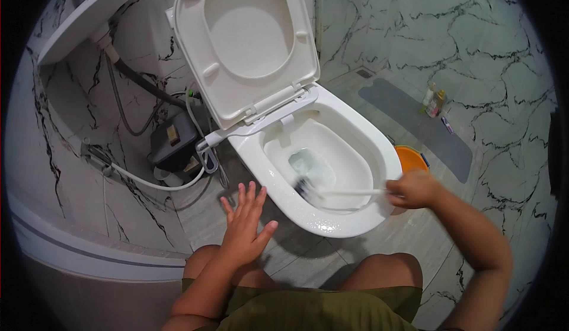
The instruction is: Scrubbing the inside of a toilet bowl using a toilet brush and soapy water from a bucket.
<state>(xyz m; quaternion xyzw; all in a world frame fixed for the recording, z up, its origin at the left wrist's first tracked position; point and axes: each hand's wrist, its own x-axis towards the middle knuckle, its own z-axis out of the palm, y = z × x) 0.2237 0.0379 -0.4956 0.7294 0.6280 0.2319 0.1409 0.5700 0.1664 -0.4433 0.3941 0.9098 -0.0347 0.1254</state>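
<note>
A white toilet bowl [355,224] stands before me, its rim wet with droplets near the front. The seat and lid [186,42] are raised against the back. My right hand [413,189] grips the white handle of a toilet brush [351,192] at the bowl's right edge. The dark and white bristle head, blurred, is inside the bowl at the lower left of the water [311,166]. My left hand [246,226] hovers with fingers spread, just left of the rim, holding nothing.
An orange bucket [411,158] stands right of the bowl. Beyond it, a grey mat [413,122] carries several bottles [433,103]. Left are a dark bin [174,140], a white hose [151,185] and a washbasin [84,24] with a drain pipe [142,82].
</note>
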